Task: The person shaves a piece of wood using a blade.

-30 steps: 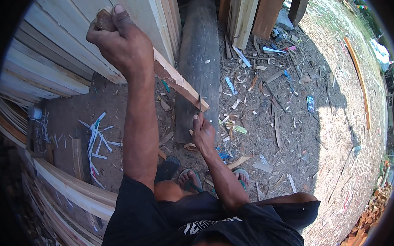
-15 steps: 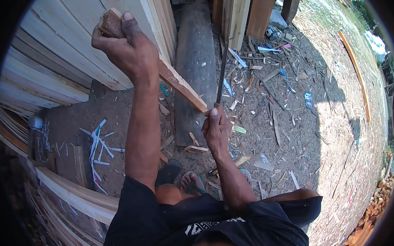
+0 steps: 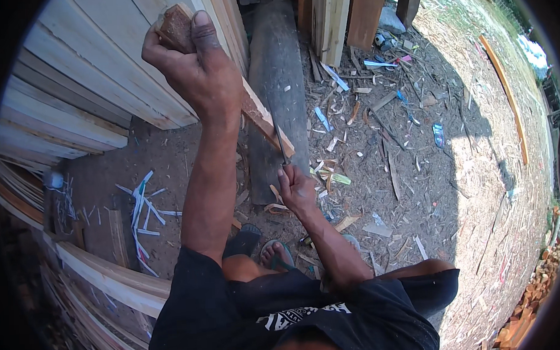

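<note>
My left hand (image 3: 212,78) is closed around the upper end of a wooden stick (image 3: 257,114), with the thumb along its end. The stick slants down to the right, and its pale, cut lower end lies over a thick dark log (image 3: 279,51) on the ground. In my closed right hand (image 3: 300,190) is the handle of a machete (image 3: 276,126). Its thin dark blade points away from me and lies along the stick's lower part, seen nearly edge-on. Whether the edge bites into the wood cannot be made out. The handle is mostly hidden by my fingers.
Tall boards (image 3: 97,58) lean at the left, and upright planks (image 3: 333,25) stand beyond the log. Wood chips and plastic scraps (image 3: 142,210) litter the ground. Long timbers (image 3: 111,273) lie at lower left. A reddish board (image 3: 505,93) lies in the sunlight at right.
The machete has swung left and down, from upright beside the log to along the stick. My right hand has moved slightly left and nearer me; my left hand has shifted slightly right.
</note>
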Demonstrator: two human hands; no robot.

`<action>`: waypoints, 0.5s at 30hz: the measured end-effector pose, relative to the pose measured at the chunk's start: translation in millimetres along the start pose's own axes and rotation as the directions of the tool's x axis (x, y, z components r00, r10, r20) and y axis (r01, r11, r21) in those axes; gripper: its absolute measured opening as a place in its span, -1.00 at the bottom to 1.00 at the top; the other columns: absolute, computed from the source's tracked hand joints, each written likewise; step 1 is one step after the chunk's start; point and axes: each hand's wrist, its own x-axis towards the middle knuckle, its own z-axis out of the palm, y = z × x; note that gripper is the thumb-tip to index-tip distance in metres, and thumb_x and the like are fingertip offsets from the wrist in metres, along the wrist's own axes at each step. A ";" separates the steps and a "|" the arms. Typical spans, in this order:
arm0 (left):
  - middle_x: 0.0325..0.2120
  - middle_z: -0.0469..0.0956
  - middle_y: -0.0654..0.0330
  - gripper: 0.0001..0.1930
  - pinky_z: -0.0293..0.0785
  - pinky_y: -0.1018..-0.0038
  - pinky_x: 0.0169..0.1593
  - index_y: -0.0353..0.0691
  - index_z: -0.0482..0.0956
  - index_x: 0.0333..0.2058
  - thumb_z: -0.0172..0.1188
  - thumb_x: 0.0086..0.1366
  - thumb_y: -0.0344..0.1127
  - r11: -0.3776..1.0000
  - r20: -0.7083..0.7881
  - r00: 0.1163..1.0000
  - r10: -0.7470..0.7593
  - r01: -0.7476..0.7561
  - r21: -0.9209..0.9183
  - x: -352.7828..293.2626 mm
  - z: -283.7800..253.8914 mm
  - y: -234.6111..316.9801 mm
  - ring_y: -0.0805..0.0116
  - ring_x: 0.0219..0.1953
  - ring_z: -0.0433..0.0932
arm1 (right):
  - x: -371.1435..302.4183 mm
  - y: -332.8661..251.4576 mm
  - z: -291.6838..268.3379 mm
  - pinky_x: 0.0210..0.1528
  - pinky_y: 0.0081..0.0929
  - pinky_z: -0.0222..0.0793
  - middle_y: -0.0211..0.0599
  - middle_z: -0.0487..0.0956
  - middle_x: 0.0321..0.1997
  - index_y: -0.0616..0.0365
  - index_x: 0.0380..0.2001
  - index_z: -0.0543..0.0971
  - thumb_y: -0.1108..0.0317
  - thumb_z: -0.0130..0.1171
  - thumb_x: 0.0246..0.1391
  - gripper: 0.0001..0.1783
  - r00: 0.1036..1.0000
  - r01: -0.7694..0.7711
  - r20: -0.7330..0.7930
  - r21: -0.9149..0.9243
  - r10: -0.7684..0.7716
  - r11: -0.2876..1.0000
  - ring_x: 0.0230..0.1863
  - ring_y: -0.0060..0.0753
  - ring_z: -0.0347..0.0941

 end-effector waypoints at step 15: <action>0.10 0.29 0.02 -0.18 0.12 0.31 0.25 -0.39 0.09 0.23 -0.06 0.30 0.25 0.641 0.528 0.677 -0.513 0.711 -0.288 16.3 -2.9 -17.8 0.26 0.18 0.27 | -1.3 35.6 -28.8 -0.82 -0.49 0.04 -0.42 0.28 -0.74 0.20 -0.45 0.42 0.02 0.06 0.15 -0.60 0.713 -0.622 0.246 0.654 0.657 0.430 -0.83 -0.49 0.20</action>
